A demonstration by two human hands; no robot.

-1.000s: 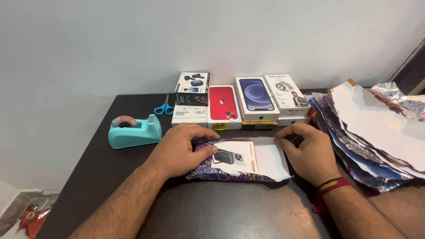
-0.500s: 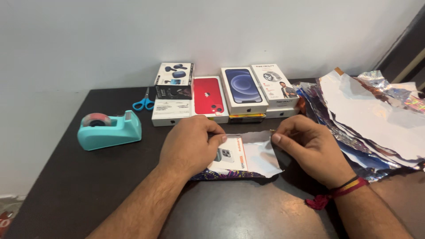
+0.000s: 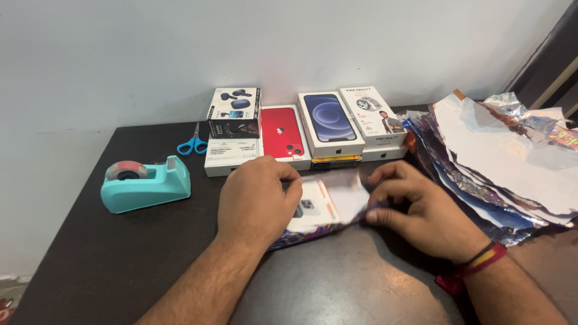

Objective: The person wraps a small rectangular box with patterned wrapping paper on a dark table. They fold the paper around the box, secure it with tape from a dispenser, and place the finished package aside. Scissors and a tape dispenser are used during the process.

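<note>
A small white product box point(image 3: 319, 204) lies on a sheet of purple patterned wrapping paper point(image 3: 295, 236) with a white underside, near the middle of the dark table point(image 3: 120, 265). My left hand point(image 3: 256, 201) presses down on the box's left part and the paper there. My right hand point(image 3: 415, 207) pinches the paper's right flap and holds it raised and folded toward the box.
A teal tape dispenser point(image 3: 144, 183) stands at the left. Blue-handled scissors point(image 3: 194, 143) lie behind it. Several gadget boxes line the wall: earbuds point(image 3: 235, 112), red phone point(image 3: 284, 135), blue phone point(image 3: 330, 122), watch point(image 3: 373, 114). Shiny wrapping sheets point(image 3: 506, 156) pile at the right.
My right hand has lifted the paper's right flap off the table and folded it leftward over the box. My left hand stays pressed on the box. The view shifted slightly.
</note>
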